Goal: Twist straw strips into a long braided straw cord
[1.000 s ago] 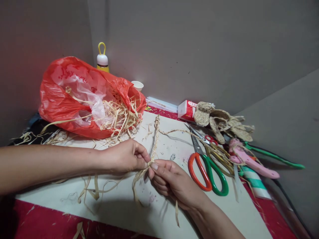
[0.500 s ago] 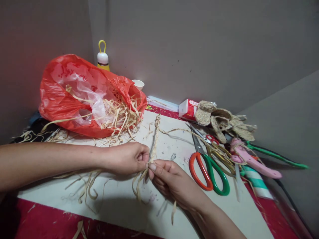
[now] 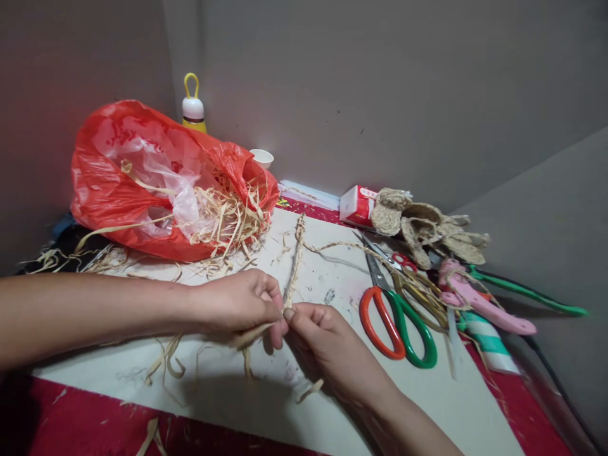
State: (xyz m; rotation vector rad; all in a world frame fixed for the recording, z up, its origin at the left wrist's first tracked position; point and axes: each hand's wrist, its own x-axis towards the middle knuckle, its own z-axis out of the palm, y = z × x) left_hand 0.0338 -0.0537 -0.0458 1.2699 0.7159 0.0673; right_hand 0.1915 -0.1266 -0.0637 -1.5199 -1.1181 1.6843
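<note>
Narrow plaited cord of pale straw-coloured fibre (image 3: 296, 272): lies lengthwise on a white sheet (image 3: 456, 405), near end between the person's two hands. Left hand (image 3: 240, 301) at left of that end, thumb and fingers closed on the fibre; which strands they pinch is hidden. Flat pale strip (image 3: 256, 334) trails out below this hand. Right hand (image 3: 325, 339) at right of the cord's near end, thumb and forefinger pinching it, other fingers curled under. Short loose strip (image 3: 311, 391) hangs below the right hand, nearer the viewer than the cord. Thin braided strand (image 3: 342, 245) runs rightward from near the cord's far end to the tools. Right of the cord: large scissors with one orange and one green handle (image 3: 396, 323), blades pointing away; farther right, gold-handled scissors (image 3: 425, 304) and a pink-handled tool wound with twine (image 3: 494, 310), partly over a white-and-teal cylinder (image 3: 491, 342). Beyond the cord, to its right: red-and-white box (image 3: 356, 206) touching a heap of woven tan fibre pieces (image 3: 418, 228). Left of the cord's far end: crumpled red plastic bag (image 3: 99, 196) spilling a tangle of dry pale strips (image 3: 228, 218); behind it a small white cup (image 3: 263, 158) and a yellow bottle with a white cap (image 3: 192, 109).
</note>
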